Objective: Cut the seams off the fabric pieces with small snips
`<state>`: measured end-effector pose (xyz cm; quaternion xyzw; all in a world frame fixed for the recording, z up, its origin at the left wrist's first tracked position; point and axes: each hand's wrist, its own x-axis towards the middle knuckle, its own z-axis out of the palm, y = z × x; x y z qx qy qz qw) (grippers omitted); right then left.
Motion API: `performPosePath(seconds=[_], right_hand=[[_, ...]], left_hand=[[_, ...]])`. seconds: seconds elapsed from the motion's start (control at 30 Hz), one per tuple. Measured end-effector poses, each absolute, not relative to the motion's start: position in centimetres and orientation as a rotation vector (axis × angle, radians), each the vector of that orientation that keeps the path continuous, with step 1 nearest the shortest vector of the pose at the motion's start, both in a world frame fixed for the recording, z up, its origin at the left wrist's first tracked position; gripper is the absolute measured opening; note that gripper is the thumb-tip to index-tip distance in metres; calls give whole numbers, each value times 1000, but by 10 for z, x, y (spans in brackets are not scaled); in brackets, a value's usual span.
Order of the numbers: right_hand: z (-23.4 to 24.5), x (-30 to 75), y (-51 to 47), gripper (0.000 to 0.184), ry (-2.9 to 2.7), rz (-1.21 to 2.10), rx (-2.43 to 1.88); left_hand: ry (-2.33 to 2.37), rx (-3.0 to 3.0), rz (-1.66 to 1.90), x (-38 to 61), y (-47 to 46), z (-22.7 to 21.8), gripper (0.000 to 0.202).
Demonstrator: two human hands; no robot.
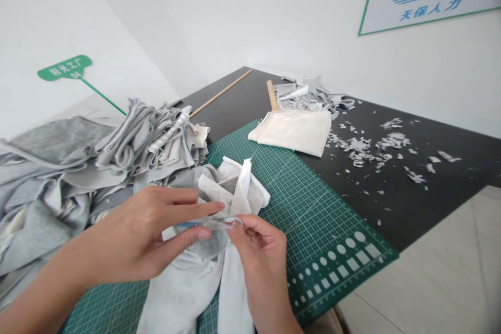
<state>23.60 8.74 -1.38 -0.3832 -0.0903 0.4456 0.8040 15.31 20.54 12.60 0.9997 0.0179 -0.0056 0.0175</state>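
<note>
My left hand (pixel 144 235) and my right hand (pixel 262 258) meet low in the middle of the view, over a bunched white and grey fabric piece (pixel 235 190). Between the left thumb and forefinger lies a small blue-handled tool (pixel 188 225), its thin clear end reaching toward the right fingertips. My right thumb and fingers pinch the fabric's edge at that end. The tool's tip is hidden among the fingers. A long white fabric strip (pixel 235 292) hangs down toward me across the green cutting mat (pixel 332 250).
A heap of grey fabric (pixel 144 141) lies to the left of the mat. On the black table (pixel 422 209) are a folded beige cloth (pixel 293 133), several scattered fabric scraps (pixel 364 148), a wooden ruler (pixel 272 95) and a long wooden stick (pixel 221 93). A wall runs along the far side.
</note>
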Motion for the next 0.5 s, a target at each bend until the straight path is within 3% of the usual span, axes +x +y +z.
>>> performPosePath(seconds=[0.1,0.5], right_hand=[[-14,236,87,13,-205,961,-828],[-14,234,88,11,-278,916,-890]], left_hand=[[76,3132,-145,147,204,121,38],[-45,3322,-58,143,204,112,39]])
